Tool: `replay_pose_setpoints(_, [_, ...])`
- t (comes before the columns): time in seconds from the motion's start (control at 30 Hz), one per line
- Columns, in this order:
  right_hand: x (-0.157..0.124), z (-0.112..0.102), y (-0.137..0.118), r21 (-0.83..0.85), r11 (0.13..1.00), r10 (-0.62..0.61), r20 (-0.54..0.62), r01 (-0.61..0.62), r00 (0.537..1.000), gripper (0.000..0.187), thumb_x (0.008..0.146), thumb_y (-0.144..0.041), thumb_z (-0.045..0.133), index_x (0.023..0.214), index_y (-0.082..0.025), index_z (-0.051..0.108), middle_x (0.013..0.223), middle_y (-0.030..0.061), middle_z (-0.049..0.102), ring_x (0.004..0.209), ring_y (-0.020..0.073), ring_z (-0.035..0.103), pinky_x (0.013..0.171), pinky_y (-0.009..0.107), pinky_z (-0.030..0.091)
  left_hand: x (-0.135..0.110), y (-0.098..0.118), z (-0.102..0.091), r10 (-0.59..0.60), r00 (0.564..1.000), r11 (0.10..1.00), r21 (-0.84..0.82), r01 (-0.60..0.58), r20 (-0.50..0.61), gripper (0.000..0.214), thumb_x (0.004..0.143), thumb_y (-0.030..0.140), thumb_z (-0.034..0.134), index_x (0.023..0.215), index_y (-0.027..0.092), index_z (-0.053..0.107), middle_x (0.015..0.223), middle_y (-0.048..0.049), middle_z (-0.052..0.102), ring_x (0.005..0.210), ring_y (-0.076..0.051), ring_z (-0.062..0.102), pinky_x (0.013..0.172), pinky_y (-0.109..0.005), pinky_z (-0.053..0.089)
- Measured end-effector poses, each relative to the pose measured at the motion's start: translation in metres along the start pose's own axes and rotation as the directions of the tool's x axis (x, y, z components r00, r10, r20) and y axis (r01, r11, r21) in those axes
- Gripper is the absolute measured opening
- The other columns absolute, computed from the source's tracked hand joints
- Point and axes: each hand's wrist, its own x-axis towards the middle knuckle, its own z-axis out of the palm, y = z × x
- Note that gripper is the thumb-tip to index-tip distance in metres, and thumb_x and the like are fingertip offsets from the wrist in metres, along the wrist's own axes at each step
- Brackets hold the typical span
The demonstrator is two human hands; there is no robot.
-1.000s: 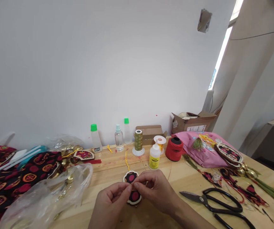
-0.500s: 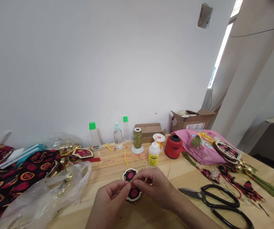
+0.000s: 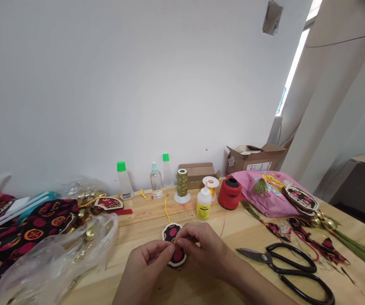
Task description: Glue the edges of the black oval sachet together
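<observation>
Centrally, left hand (image 3: pixel 147 264) and right hand (image 3: pixel 201 248) both pinch the red-black ornament (image 3: pixel 173 243) lying on the worktop (image 3: pixel 233 237), scissors (image 3: pixel 284 267) nearby.

Middle of small black-and-red fabric ornament (image 3: pixel 173 243) hidden behind left hand (image 3: pixel 147 271) and right hand (image 3: pixel 206 250); black-handled scissors (image 3: pixel 292 271) and clear plastic bag (image 3: pixel 51 262) cut off at bottom edge

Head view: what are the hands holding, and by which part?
Both hands, left hand and right hand, pinch the middle of the black-and-red ornament lying on the table; whether they grip a thread there cannot be told.
</observation>
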Motion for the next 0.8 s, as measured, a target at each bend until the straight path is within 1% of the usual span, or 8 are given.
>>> replay_pose_setpoints(0.1, [-0.0001, 0.0013, 0.0004, 0.003, 1.0, 0.007, -0.011, -0.007, 1.0, 0.013, 0.075, -0.011, 0.049, 0.068, -0.015, 0.059, 0.059, -0.0012, 0.055, 0.054, 0.0093, 0.047, 0.05, 0.018, 0.036, -0.0004, -0.0005, 0.0006, -0.003, 1.0, 0.999, -0.035, 0.002, -0.015, 0.023, 0.059, 0.039, 0.067, 0.066, 0.018, 0.072, 0.057, -0.0007, 0.069, 0.058, -0.015, 0.055, 0.055, -0.021, 0.039])
replay_pose_setpoints(0.3, [0.0006, 0.0023, 0.0023, 0.064, 0.998, 0.012, -0.006, -0.012, 1.0, 0.015, 0.075, -0.009, 0.047, 0.067, -0.016, 0.058, 0.058, -0.0025, 0.054, 0.053, 0.0086, 0.047, 0.051, 0.018, 0.037, -0.0004, 0.0012, -0.0021, -0.017, 0.998, 1.0, -0.009, 0.018, 0.054, 0.023, 0.06, 0.04, 0.066, 0.068, 0.02, 0.072, 0.061, -0.0005, 0.07, 0.06, -0.015, 0.057, 0.056, -0.021, 0.04])
replay_pose_setpoints(0.43, [0.0005, 0.0007, 0.0019, 0.175, 0.983, 0.055, 0.032, -0.06, 0.998, 0.017, 0.079, -0.016, 0.047, 0.07, -0.015, 0.062, 0.061, -0.0008, 0.057, 0.053, 0.0086, 0.05, 0.051, 0.018, 0.04, -0.002, 0.0036, 0.0005, -0.03, 0.999, 0.998, -0.06, 0.029, -0.018, 0.021, 0.056, 0.039, 0.069, 0.063, 0.019, 0.072, 0.052, 0.0017, 0.066, 0.051, -0.013, 0.053, 0.048, -0.019, 0.038])
replay_pose_setpoints(0.53, [0.0, -0.0008, 0.0009, 0.234, 0.97, 0.062, 0.031, -0.068, 0.998, 0.018, 0.08, -0.025, 0.05, 0.082, -0.016, 0.065, 0.069, 0.0017, 0.062, 0.059, 0.0103, 0.055, 0.054, 0.02, 0.042, -0.0027, 0.0035, 0.002, -0.038, 0.997, 0.996, -0.084, 0.033, -0.06, 0.022, 0.054, 0.039, 0.07, 0.061, 0.019, 0.071, 0.038, 0.0053, 0.054, 0.04, -0.008, 0.043, 0.043, -0.018, 0.034])
replay_pose_setpoints(0.6, [-0.0003, -0.0007, 0.0004, 0.202, 0.979, 0.021, 0.002, -0.022, 1.0, 0.016, 0.078, -0.026, 0.055, 0.085, -0.017, 0.066, 0.071, 0.0024, 0.063, 0.063, 0.0117, 0.056, 0.055, 0.02, 0.042, -0.0022, 0.0017, 0.0016, -0.054, 0.997, 0.995, -0.089, 0.049, -0.054, 0.024, 0.055, 0.041, 0.069, 0.061, 0.018, 0.071, 0.033, 0.0071, 0.044, 0.035, -0.006, 0.036, 0.039, -0.017, 0.029])
replay_pose_setpoints(0.63, [-0.0005, -0.0003, 0.0003, 0.162, 0.987, -0.013, -0.02, 0.017, 1.0, 0.014, 0.077, -0.026, 0.057, 0.083, -0.017, 0.066, 0.07, 0.0024, 0.063, 0.063, 0.0119, 0.056, 0.055, 0.02, 0.041, -0.0018, 0.0006, 0.001, -0.064, 0.997, 0.993, -0.097, 0.059, -0.041, 0.026, 0.055, 0.041, 0.069, 0.062, 0.017, 0.071, 0.033, 0.0071, 0.043, 0.034, -0.006, 0.033, 0.037, -0.017, 0.026])
replay_pose_setpoints(0.73, [-0.0012, 0.0017, -0.0002, -0.013, 0.993, -0.121, -0.092, 0.12, 0.988, 0.013, 0.078, -0.02, 0.056, 0.073, -0.016, 0.066, 0.063, 0.0021, 0.061, 0.059, 0.0113, 0.053, 0.054, 0.02, 0.039, -0.0011, -0.0011, -0.0006, -0.075, 0.997, 0.99, -0.12, 0.078, 0.026, 0.031, 0.056, 0.045, 0.068, 0.064, 0.015, 0.07, 0.035, 0.0077, 0.04, 0.032, -0.003, 0.022, 0.034, -0.017, 0.013])
replay_pose_setpoints(0.8, [-0.0018, 0.0029, -0.0006, -0.136, 0.979, -0.167, -0.129, 0.149, 0.978, 0.014, 0.079, -0.018, 0.053, 0.07, -0.015, 0.063, 0.062, 0.0019, 0.06, 0.058, 0.0112, 0.051, 0.055, 0.02, 0.038, -0.002, 0.0008, -0.0004, -0.079, 0.995, 0.99, -0.113, 0.086, 0.067, 0.034, 0.057, 0.048, 0.067, 0.062, 0.014, 0.068, 0.033, 0.0105, 0.03, 0.032, -0.002, 0.013, 0.034, -0.017, 0.006])
